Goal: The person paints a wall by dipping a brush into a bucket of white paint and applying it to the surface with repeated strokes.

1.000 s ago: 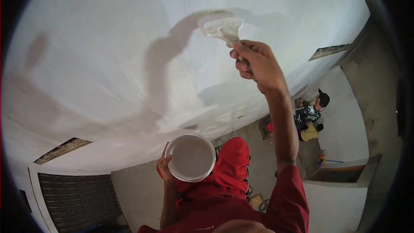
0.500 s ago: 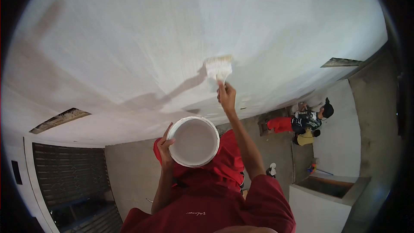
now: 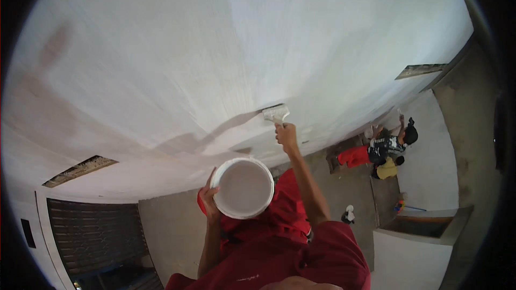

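Right hand (image 3: 286, 133): grip closed around handle of 1 paintbrush (image 3: 275, 113), bristles against white ceiling (image 3: 161, 64). Left hand (image 3: 208, 200): fingers wrapped on rim of 1 white paint bucket (image 3: 243, 188), held at chest.

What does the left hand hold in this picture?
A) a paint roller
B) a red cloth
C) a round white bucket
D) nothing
C: the left hand grips the rim of a round white bucket, while the right hand holds a brush against the white surface.
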`<state>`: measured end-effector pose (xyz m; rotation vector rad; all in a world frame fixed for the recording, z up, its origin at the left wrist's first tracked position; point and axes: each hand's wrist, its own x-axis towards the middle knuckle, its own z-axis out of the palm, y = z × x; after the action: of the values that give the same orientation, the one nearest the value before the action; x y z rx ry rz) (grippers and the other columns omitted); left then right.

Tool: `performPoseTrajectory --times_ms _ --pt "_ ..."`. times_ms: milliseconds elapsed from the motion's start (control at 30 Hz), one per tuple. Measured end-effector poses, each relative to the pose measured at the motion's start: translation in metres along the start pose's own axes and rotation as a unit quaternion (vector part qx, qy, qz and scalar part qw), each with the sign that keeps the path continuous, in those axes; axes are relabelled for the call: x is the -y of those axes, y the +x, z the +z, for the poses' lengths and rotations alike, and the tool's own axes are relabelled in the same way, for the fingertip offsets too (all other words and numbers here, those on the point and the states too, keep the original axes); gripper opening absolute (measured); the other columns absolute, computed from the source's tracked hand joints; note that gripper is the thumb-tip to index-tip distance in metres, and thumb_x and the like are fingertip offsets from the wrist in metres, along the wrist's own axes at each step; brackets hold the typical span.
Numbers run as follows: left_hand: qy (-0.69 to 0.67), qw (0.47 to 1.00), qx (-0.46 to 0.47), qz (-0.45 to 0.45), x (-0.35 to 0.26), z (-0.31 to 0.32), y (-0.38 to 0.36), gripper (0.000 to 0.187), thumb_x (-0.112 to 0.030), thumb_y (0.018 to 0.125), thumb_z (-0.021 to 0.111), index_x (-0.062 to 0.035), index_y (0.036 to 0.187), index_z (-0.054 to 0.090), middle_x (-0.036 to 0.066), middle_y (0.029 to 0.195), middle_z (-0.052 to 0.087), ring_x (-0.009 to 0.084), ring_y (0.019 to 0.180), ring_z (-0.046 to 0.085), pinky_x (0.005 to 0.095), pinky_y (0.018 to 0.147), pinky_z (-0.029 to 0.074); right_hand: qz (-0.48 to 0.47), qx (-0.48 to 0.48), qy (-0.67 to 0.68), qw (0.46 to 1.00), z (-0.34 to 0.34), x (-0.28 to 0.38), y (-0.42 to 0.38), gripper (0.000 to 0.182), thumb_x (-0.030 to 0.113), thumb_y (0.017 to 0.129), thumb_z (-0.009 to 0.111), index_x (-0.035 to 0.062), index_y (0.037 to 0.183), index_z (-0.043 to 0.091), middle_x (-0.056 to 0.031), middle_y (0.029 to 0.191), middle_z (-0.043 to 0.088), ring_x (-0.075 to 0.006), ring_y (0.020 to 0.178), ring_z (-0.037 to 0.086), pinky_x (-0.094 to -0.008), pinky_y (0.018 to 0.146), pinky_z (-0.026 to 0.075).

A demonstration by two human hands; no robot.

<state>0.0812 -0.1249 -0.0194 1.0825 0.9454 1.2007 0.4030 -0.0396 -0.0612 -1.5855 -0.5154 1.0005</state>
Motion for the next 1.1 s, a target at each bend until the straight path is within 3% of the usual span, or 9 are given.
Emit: performPoseTrajectory --times_ms 200,367,433,500,600,800,900,1000,1100 --pt "0.012 1.0 0.027 0.001 0.0 -0.007 -0.004 0.054 -0.016 0.081 0.047 0.0102 0.128 0.057 0.027 0.131 0.058 0.0256 0.107 0.065 0.034 0.093 0.05 -0.102 0.117 0.037 0.987 -0.044 0.248 -0.078 0.02 0.017 0.091 0.064 0.0023 0.078 0.061 0.0033 0.061 0.047 -0.0042 0.046 0.038 -0.0218 0.04 0.025" --pt "0.049 0.968 0.09 0.23 0.004 0.0 0.003 0.04 -0.016 0.084 0.049 0.0053 0.115 0.063 0.032 0.137 0.051 0.0334 0.115 0.063 0.0387 0.095 0.052 -0.232 0.176 -0.037 0.956 -0.056 0.378 -0.127 0.023 0.02 0.095 0.058 -0.001 0.085 0.06 0.0035 0.066 0.046 -0.0026 0.048 0.032 -0.0204 0.041 0.022" --pt "0.029 0.971 0.086 0.222 0.008 0.001 0.001 0.04 -0.016 0.084 0.049 0.0045 0.115 0.063 0.032 0.137 0.051 0.0338 0.115 0.063 0.0396 0.096 0.052 -0.263 0.187 -0.038 0.946 -0.059 0.407 -0.141 0.025 0.021 0.097 0.056 -0.002 0.089 0.06 0.003 0.07 0.047 -0.0014 0.049 0.03 -0.0193 0.041 0.022" --pt "-0.003 0.991 0.071 0.112 0.005 0.0 0.0 0.046 -0.015 0.083 0.048 0.006 0.121 0.061 0.03 0.134 0.054 0.0316 0.114 0.063 0.0392 0.097 0.052 -0.273 0.206 -0.014 0.94 -0.059 0.415 -0.144 0.028 0.023 0.098 0.056 -0.0042 0.098 0.06 0.0026 0.071 0.047 0.0001 0.05 0.032 -0.0177 0.041 0.023" --pt "-0.099 0.994 0.036 -0.038 -0.01 0.005 -0.002 0.056 -0.015 0.081 0.047 0.0092 0.131 0.055 0.027 0.13 0.059 0.0286 0.111 0.065 0.0376 0.098 0.051 -0.263 0.162 0.074 0.948 -0.045 0.383 -0.147 0.027 0.022 0.096 0.059 -0.0046 0.094 0.063 -0.0008 0.074 0.052 -0.0032 0.051 0.038 -0.0202 0.041 0.025" --pt "-0.039 0.998 0.021 -0.052 -0.018 0.003 -0.004 0.058 -0.016 0.079 0.047 0.0137 0.129 0.055 0.025 0.13 0.059 0.0279 0.11 0.065 0.0361 0.097 0.051 -0.202 0.065 0.085 0.973 0.003 0.191 -0.047 0.035 0.038 0.095 0.065 0.0043 0.097 0.07 0.0021 0.062 0.052 -0.0034 0.044 0.043 -0.0206 0.037 0.029" --pt "0.047 0.989 0.056 0.131 -0.003 0.003 -0.001 0.059 -0.018 0.08 0.048 0.0141 0.128 0.055 0.025 0.133 0.057 0.029 0.111 0.064 0.037 0.097 0.05 -0.178 0.058 0.114 0.976 0.018 0.076 -0.02 0.04 0.041 0.096 0.062 0.0019 0.091 0.066 0.0026 0.056 0.049 -0.0035 0.042 0.043 -0.0222 0.036 0.03" --pt "-0.025 1.0 0.007 -0.007 0.0 -0.003 -0.003 0.06 -0.021 0.081 0.049 0.0145 0.129 0.054 0.025 0.135 0.055 0.0301 0.113 0.063 0.0382 0.1 0.049 -0.088 0.046 0.119 0.988 0.027 -0.023 -0.005 0.04 0.04 0.096 0.063 0.0018 0.088 0.066 0.0026 0.055 0.048 -0.0041 0.041 0.043 -0.023 0.036 0.03" --pt "-0.071 0.996 0.03 -0.035 -0.015 0.006 -0.003 0.064 -0.024 0.08 0.052 0.0155 0.13 0.053 0.025 0.135 0.056 0.0289 0.117 0.061 0.038 0.102 0.047 -0.056 0.033 0.022 0.998 0.017 -0.104 0.007 0.037 0.036 0.096 0.063 0.002 0.081 0.064 0.0024 0.054 0.048 -0.0057 0.041 0.043 -0.0246 0.035 0.03"
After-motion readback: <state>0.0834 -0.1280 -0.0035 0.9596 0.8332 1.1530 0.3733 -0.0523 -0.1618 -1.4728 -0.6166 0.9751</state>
